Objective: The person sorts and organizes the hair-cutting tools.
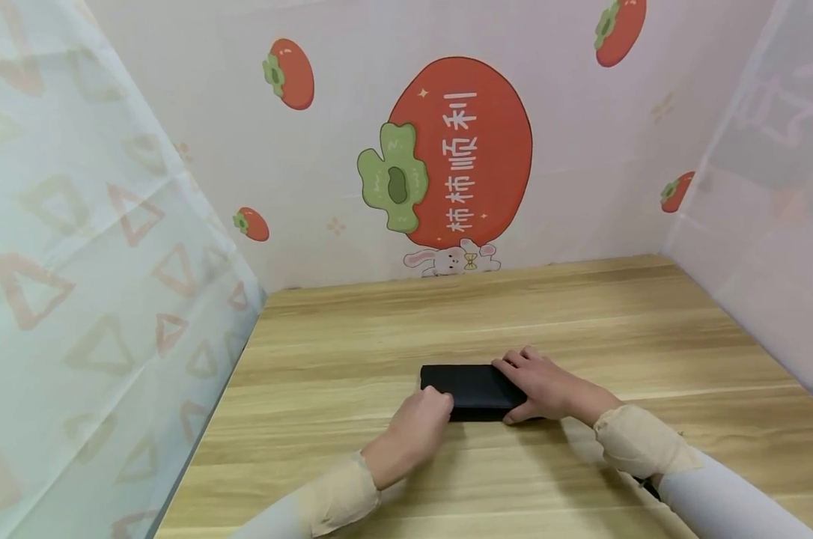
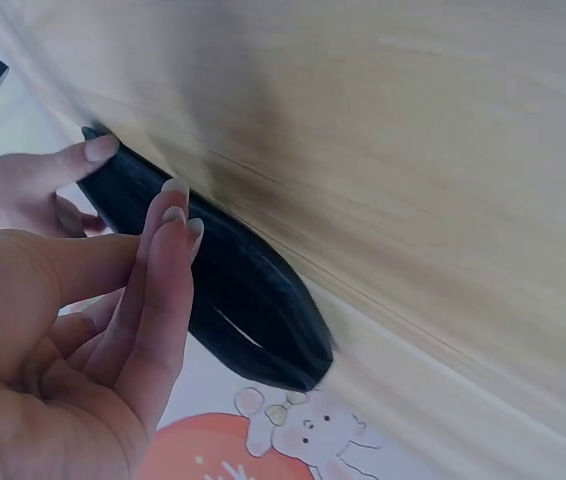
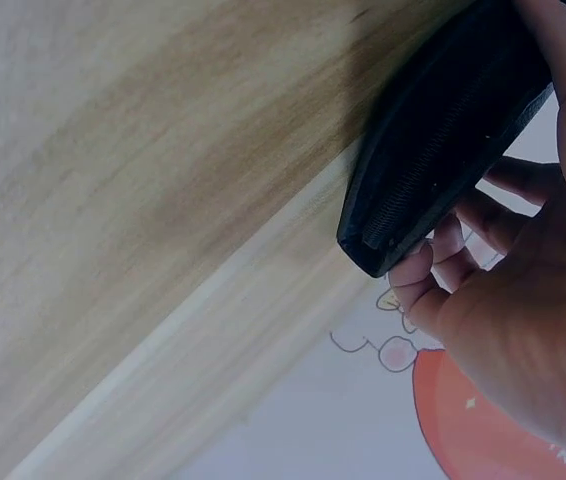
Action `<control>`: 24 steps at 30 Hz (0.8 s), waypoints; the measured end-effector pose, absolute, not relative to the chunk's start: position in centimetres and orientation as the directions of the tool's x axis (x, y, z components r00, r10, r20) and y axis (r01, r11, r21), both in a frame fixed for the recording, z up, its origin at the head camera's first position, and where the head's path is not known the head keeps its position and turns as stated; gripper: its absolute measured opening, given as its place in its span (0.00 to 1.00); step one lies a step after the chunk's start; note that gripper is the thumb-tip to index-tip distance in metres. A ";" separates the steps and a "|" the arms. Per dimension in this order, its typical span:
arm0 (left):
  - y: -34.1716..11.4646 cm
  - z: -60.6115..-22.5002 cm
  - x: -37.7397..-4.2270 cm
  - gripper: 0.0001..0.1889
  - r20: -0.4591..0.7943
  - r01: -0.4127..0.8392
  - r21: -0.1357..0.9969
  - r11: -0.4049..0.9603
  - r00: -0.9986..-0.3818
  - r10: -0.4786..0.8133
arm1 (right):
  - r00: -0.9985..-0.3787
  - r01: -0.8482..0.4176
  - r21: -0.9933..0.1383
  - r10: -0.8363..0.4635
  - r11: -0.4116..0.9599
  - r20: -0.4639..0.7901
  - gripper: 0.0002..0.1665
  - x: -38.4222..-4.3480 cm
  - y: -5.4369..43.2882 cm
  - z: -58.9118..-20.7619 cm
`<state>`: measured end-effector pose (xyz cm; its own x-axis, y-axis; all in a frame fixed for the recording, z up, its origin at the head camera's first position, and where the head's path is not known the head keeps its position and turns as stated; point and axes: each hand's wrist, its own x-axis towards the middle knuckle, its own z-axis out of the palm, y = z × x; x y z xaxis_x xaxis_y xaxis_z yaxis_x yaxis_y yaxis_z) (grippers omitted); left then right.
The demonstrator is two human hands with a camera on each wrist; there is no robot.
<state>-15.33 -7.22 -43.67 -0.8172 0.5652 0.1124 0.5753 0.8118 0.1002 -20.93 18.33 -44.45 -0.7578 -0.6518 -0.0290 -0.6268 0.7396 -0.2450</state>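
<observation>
A black zip case (image 1: 470,385) lies on the wooden table in front of me, its long side towards me. My left hand (image 1: 416,427) is at the case's near left part, thumb and fingertips pinching at the zip side; the small piece between them is hidden. The left wrist view shows the fingertips (image 2: 168,215) brought together against the case (image 2: 263,290), whose side gapes slightly. My right hand (image 1: 537,382) holds the right end, thumb on the near side and fingers over the top. In the right wrist view the zipper (image 3: 413,180) runs along the side.
The wood-grain table (image 1: 352,329) meets a white back wall cloth (image 1: 332,180) printed with persimmons and a rabbit. Patterned cloth walls stand at the left (image 1: 96,247) and right (image 1: 770,187) edges.
</observation>
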 end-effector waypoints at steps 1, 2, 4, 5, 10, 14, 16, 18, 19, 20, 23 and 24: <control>-7.5 -43.7 -15.3 0.18 0.115 0.574 0.111 0.811 -0.818 0.563 | -0.754 -0.631 -0.243 -0.656 0.737 -0.032 0.57 -20.9 18.3 -44.5; -7.9 -43.6 -15.2 0.18 0.114 0.570 0.123 0.812 -0.821 0.559 | -0.751 -0.633 -0.243 -0.659 0.735 -0.036 0.57 -20.8 18.3 -44.5; -8.6 -43.6 -15.2 0.18 0.127 0.568 0.133 0.812 -0.823 0.554 | -0.747 -0.636 -0.243 -0.663 0.732 -0.041 0.57 -20.7 18.3 -44.5; -9.0 -43.6 -15.2 0.17 0.132 0.567 0.137 0.812 -0.823 0.553 | -0.746 -0.637 -0.244 -0.664 0.731 -0.043 0.57 -20.7 18.3 -44.6; -10.9 -43.8 -16.6 0.13 0.182 0.558 0.115 0.822 -0.825 0.535 | -0.753 -0.628 -0.244 -0.656 0.739 -0.050 0.57 -20.7 18.5 -44.4; -11.6 -44.3 -18.1 0.10 0.184 0.530 0.140 0.836 -0.844 0.504 | -0.750 -0.634 -0.231 -0.660 0.738 -0.047 0.56 -20.7 18.6 -44.4; -11.8 -44.5 -18.9 0.09 0.167 0.512 0.177 0.841 -0.857 0.487 | -0.747 -0.637 -0.227 -0.663 0.736 -0.051 0.56 -20.7 18.6 -44.4; -12.0 -44.6 -19.7 0.10 0.160 0.507 0.187 0.841 -0.861 0.483 | -0.745 -0.639 -0.226 -0.665 0.735 -0.056 0.56 -20.6 18.5 -44.5; -12.0 -44.6 -20.1 0.10 0.161 0.507 0.190 0.841 -0.861 0.482 | -0.745 -0.638 -0.225 -0.664 0.736 -0.058 0.56 -20.6 18.5 -44.5; -12.1 -44.6 -20.6 0.11 0.155 0.506 0.196 0.840 -0.862 0.483 | -0.745 -0.639 -0.222 -0.664 0.737 -0.060 0.56 -20.6 18.4 -44.5; -12.3 -44.6 -21.8 0.13 0.156 0.519 0.189 0.834 -0.854 0.496 | -0.744 -0.640 -0.215 -0.665 0.737 -0.064 0.56 -20.6 18.2 -44.6; -12.3 -44.6 -22.2 0.14 0.157 0.519 0.188 0.834 -0.854 0.497 | -0.744 -0.640 -0.215 -0.665 0.737 -0.064 0.55 -20.6 18.2 -44.6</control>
